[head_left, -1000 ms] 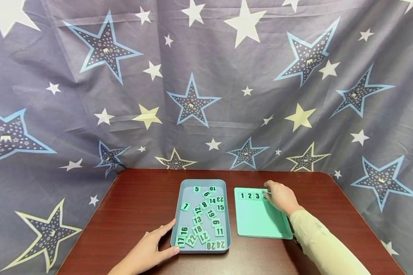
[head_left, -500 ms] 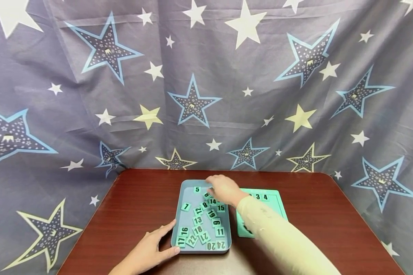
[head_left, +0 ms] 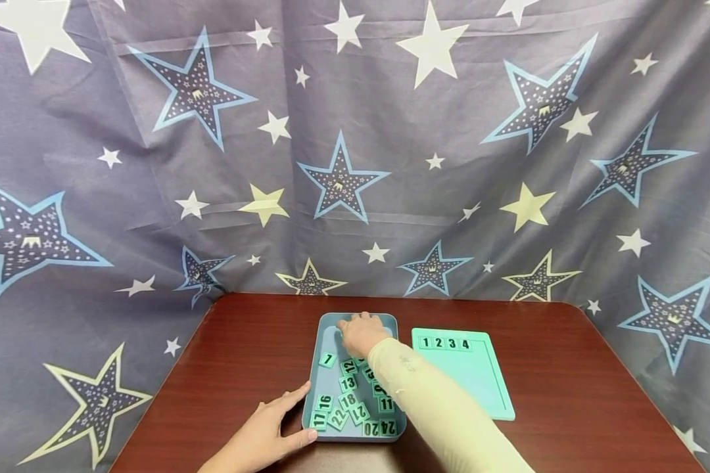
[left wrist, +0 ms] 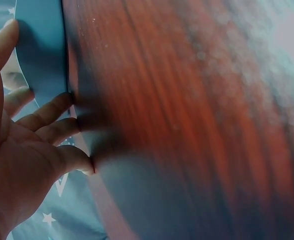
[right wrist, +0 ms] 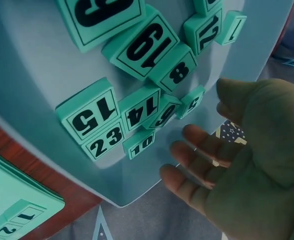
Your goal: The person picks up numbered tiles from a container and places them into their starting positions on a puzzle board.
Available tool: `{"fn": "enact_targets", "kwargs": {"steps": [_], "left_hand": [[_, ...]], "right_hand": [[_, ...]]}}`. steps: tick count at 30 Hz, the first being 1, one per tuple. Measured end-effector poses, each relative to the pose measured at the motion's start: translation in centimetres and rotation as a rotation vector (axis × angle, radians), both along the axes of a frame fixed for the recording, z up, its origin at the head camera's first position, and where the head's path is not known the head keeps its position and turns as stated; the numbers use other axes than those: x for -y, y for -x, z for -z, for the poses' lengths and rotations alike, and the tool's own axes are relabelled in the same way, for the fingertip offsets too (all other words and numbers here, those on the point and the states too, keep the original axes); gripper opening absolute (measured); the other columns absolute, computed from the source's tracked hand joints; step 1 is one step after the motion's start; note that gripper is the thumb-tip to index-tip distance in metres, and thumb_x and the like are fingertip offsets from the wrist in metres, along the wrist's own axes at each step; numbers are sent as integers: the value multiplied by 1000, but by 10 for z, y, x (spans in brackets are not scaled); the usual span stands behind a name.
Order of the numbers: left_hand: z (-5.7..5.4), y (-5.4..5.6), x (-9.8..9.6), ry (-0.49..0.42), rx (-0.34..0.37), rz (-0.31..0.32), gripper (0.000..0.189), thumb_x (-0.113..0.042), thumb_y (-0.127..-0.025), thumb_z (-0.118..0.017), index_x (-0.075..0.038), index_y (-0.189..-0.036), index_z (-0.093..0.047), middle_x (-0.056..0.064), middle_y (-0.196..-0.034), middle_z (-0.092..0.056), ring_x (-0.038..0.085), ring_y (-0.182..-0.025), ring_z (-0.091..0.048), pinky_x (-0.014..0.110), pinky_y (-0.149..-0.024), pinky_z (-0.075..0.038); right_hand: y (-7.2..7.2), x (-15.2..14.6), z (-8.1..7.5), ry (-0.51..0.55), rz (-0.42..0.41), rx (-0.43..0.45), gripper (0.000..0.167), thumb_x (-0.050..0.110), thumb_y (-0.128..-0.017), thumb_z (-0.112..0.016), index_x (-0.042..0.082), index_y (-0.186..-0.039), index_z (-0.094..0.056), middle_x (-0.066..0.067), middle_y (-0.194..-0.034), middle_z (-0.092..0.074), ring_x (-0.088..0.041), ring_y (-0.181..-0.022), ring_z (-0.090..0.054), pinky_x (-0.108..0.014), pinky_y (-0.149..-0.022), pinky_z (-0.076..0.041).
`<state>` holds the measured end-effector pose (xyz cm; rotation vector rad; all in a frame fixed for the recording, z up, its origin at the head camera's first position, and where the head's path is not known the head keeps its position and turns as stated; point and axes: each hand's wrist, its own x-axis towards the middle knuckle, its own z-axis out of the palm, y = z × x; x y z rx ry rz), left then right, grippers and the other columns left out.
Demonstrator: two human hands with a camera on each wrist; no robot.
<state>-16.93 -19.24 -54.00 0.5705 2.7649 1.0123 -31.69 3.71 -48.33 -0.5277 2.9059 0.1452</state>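
A blue-grey tray [head_left: 331,381] holds several loose green number tiles, lying at mixed angles. My right hand [head_left: 363,336] reaches over the tray's far end, its palm hiding some tiles in the head view. Seen from the right wrist, that hand [right wrist: 252,150] has thumb and fingers spread apart around the tile marked 5 [right wrist: 191,102], with nothing pinched. Tiles 6 [right wrist: 166,115] and 10 [right wrist: 139,145] lie close by. At the tray's near left corner my left hand [head_left: 260,430] rests its outstretched fingertips and thumb against the outer side [left wrist: 42,55].
Right of the tray lies a light green board [head_left: 482,378] with a row of tiles reading 1 to 4 [head_left: 446,343] along its far edge. Both stand on a reddish-brown table [head_left: 248,355]. A star-patterned curtain [head_left: 355,263] hangs behind the table.
My right hand has moved left from the board to the far part of the tray, uncovering tile 4 in the row. The left hand stays at the tray.
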Motion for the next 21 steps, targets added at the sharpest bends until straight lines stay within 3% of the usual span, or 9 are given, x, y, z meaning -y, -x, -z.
{"fn": "enact_targets", "kwargs": {"steps": [11,16,21], "left_hand": [[-3,-1,-4,1,35,15,86,-60,-94,-76,-19,-164,-46,12,-164,-53,56,-147,-48,91,-108,-25],[-4,-2,-4,-2,43,14,86,-59,-94,-76,-20,-164,-46,12,-164,-52,56,-147,-48,92,-108,-24],[-2,-1,0,2,25,3,86,-60,-94,-76,-19,-164,-47,10,-164,-52,56,-147,-48,92,-108,-25]], "right_hand": [[1,0,15,-122,32,23,53,23,-115,-47,44,-163,-43,-6,-156,-56,-28,-134,-55,-46,-112,-49],[-1,-4,17,-145,-18,-10,50,25,-115,-47,42,-162,-46,-6,-152,-59,-25,-127,-56,-42,-105,-51],[-10,-3,16,-182,-119,-71,48,30,-110,-58,45,-156,-53,-2,-145,-66,-24,-126,-61,-40,-103,-54]]}}
